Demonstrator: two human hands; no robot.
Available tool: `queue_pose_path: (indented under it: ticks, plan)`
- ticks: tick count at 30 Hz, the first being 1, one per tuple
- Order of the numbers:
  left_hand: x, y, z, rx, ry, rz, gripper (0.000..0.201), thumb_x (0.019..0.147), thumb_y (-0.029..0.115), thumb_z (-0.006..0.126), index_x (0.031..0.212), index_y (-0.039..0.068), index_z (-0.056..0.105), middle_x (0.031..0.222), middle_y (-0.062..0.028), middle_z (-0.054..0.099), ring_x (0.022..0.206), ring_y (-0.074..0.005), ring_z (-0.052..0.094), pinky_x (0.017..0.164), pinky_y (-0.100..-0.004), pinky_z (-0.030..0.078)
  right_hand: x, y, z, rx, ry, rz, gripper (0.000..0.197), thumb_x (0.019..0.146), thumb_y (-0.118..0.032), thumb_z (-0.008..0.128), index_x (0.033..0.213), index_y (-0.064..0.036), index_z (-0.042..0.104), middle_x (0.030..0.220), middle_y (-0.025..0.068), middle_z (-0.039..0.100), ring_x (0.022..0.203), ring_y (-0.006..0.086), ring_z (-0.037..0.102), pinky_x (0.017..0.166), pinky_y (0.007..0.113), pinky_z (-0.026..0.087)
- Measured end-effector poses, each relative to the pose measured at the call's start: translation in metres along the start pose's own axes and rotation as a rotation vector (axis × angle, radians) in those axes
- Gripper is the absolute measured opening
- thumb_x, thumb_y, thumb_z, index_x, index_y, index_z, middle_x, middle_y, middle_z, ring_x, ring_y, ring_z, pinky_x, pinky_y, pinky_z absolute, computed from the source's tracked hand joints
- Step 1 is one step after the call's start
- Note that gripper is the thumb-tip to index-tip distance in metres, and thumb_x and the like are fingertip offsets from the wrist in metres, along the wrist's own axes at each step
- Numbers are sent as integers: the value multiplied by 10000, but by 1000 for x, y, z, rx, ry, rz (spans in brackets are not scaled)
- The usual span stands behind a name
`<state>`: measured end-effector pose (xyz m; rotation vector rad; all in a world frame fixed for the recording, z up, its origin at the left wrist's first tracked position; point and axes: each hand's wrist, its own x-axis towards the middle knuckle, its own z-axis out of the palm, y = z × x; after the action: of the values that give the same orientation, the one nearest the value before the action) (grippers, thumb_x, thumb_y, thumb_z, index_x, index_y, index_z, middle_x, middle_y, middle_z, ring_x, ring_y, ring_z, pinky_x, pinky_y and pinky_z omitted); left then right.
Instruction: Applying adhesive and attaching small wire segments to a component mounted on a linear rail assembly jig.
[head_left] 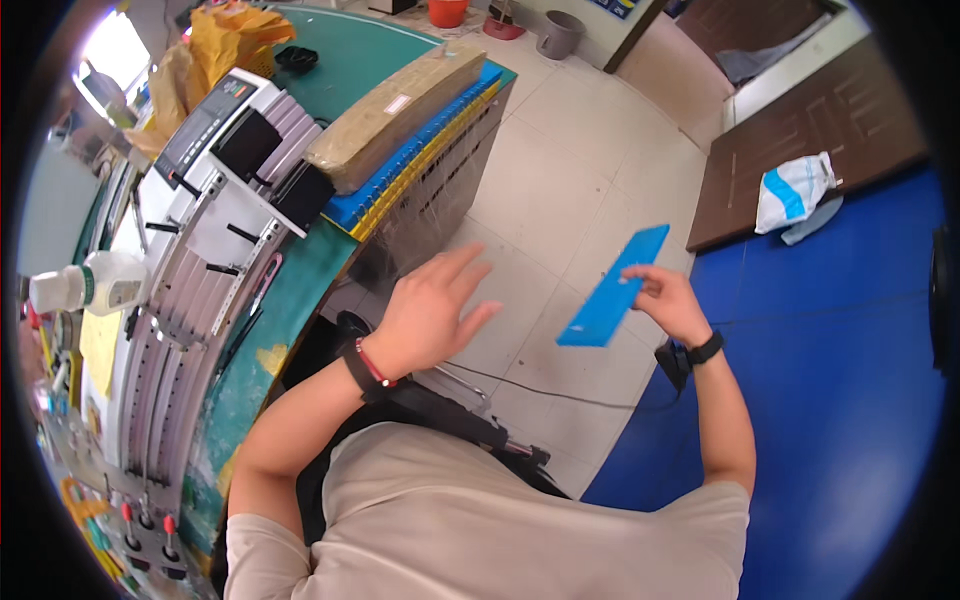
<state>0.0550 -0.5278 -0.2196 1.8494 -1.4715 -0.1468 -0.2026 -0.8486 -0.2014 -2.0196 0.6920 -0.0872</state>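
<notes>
A flat blue strip [612,297], looking like a plastic sheet, is pinched at its right edge by my right hand [668,302]. It is held tilted in the air over the floor. My left hand [430,305] is apart from it, fingers spread, with nothing in it. Closest to that hand is the table side with a stack of blue and yellow strips [405,160]. On top of the stack lies a long brown wrapped bundle [395,115] with a small white label.
A long metal-railed machine [170,340] with a control panel runs along the green table [240,400] at left. A white bottle [90,285] stands on it. A black cable [560,400] crosses the tiled floor. At right, a white bag [795,193] lies by the blue surface [800,400].
</notes>
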Motion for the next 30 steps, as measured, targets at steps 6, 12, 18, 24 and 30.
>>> queue_pose_path:
  ticks: [6,12,18,24,30]
  plan:
    - [39,57,-50,-240,-93,8,482,928,215,819,1325,-11,665,1222,-199,730,1023,-345,726,915,-398,582,21,-147,33,-394,-104,-170,290,942,-76,748,1203,47,725,854,138,785,728,165,749,693,290,572]
    - [40,61,-96,-415,214,-229,340,964,109,795,1241,-52,680,1038,-67,748,920,-108,693,803,-269,571,0,-172,62,14,363,-515,239,902,-130,816,1048,46,748,738,119,734,616,226,701,609,316,542]
    - [44,93,-170,-779,475,-254,358,947,129,788,1223,-44,640,1056,-77,717,911,-116,692,849,-258,556,-35,-102,116,33,262,-802,107,897,-92,805,910,5,761,735,88,708,595,159,668,545,306,505]
    - [26,136,-215,-703,608,-230,531,947,191,770,1350,-100,583,1179,-147,697,1029,-190,696,939,-307,552,-32,-53,166,186,166,-449,117,919,-121,768,909,-4,763,743,96,703,633,169,647,610,313,516]
    - [2,156,-230,-594,653,-136,430,997,102,702,1381,-73,621,1258,-145,666,1162,-214,672,954,-321,568,-3,-40,190,250,263,-358,135,926,-143,749,948,-10,750,813,102,715,688,202,651,656,348,530]
